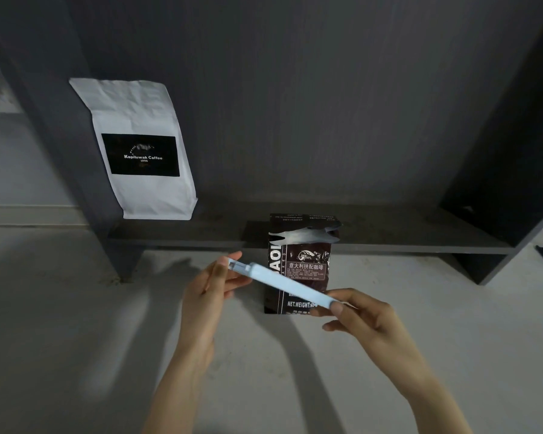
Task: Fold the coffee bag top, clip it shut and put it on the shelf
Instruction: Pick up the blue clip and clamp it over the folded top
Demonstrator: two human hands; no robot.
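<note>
A dark brown coffee bag (301, 261) stands upright on the pale floor just in front of the dark shelf (389, 242). Its top is torn open, with the silver lining showing. I hold a long pale blue sealing clip (279, 283) in front of the bag, slanting down to the right. My left hand (213, 283) pinches the clip's left end between thumb and fingers. My right hand (367, 317) grips its right end. The clip looks closed and does not touch the bag.
A white coffee bag with a black label (141, 148) stands on the shelf at the left, leaning against the upright side panel (60, 151). The shelf's back wall rises behind. Another dark panel (514, 183) closes the shelf on the right.
</note>
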